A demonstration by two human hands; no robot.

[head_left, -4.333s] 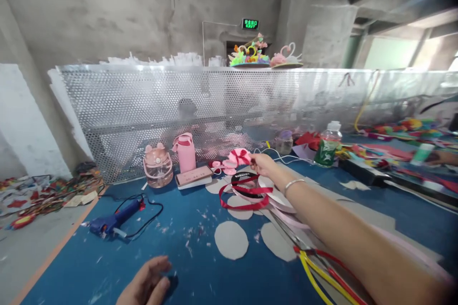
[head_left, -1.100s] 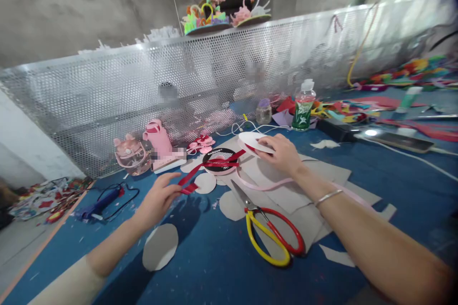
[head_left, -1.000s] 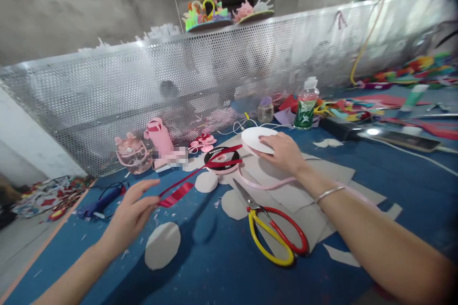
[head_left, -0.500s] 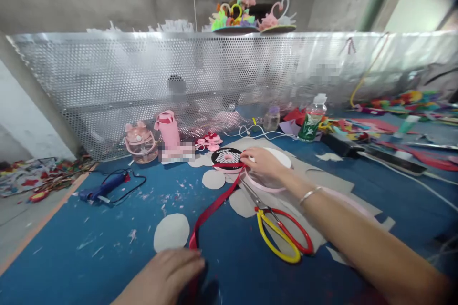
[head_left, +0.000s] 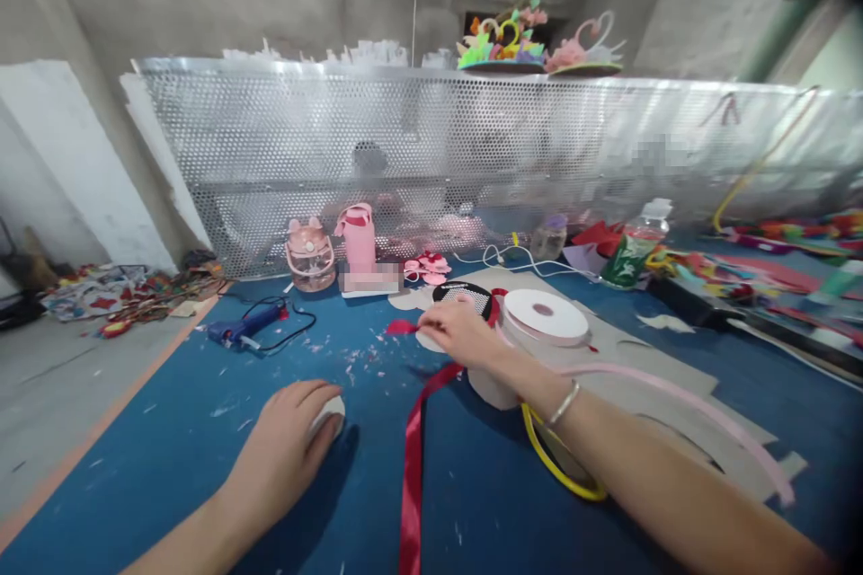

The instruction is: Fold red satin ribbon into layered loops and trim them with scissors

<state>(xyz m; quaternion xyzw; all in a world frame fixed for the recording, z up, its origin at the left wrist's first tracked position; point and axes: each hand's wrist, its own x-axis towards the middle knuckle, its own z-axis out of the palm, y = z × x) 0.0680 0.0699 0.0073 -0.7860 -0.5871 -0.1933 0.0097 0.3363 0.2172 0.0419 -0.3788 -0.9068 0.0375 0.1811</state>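
Note:
My left hand (head_left: 287, 431) is closed on a round grey card disc (head_left: 332, 418), whose right edge shows between fingers and thumb. My right hand (head_left: 458, 334) pinches a red ribbon (head_left: 413, 458); its short end sticks out left of the fingertips. The long part runs down the table toward me. Just behind this hand lies a ribbon spool with a black label (head_left: 465, 295), partly covered. To its right sits a white spool (head_left: 546, 316). Beneath my right forearm, scissors show only a yellow handle (head_left: 566, 472); their blades are hidden.
A blue glue gun (head_left: 246, 325) with its cord lies at the left. Along the perforated metal screen (head_left: 303, 126) stand a clear pink bottle (head_left: 310, 259), a pink tumbler (head_left: 357, 238) and a green-labelled bottle (head_left: 635, 247). A black power strip (head_left: 694, 305) is at right.
The view has swung left. My left hand has taken hold of the card disc. My right hand has come away from the black-labelled spool toward the left, with the red ribbon's end.

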